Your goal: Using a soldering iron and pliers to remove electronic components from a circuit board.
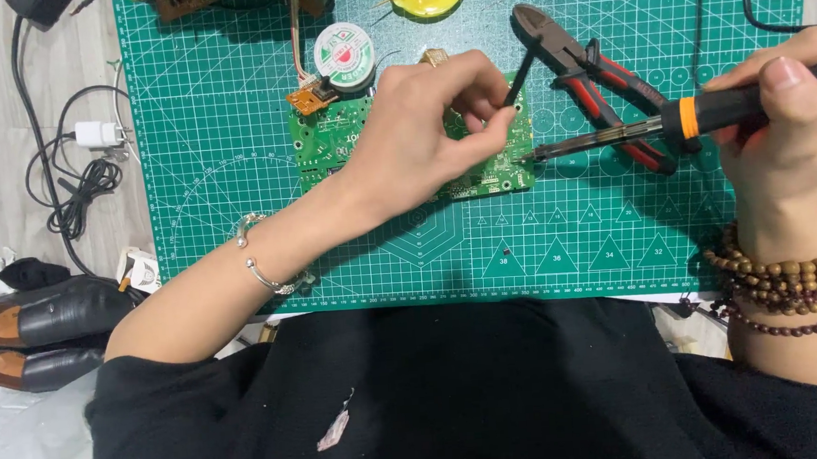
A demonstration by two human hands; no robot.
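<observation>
Head view showed the left hand pinching black tweezers over a stiff, fragile circuit board, the right hand gripping a soldering iron beside it.

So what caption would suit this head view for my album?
Left hand steadies a green circuit board with a thin black tool while the right hand touches a soldering iron to it.
</observation>
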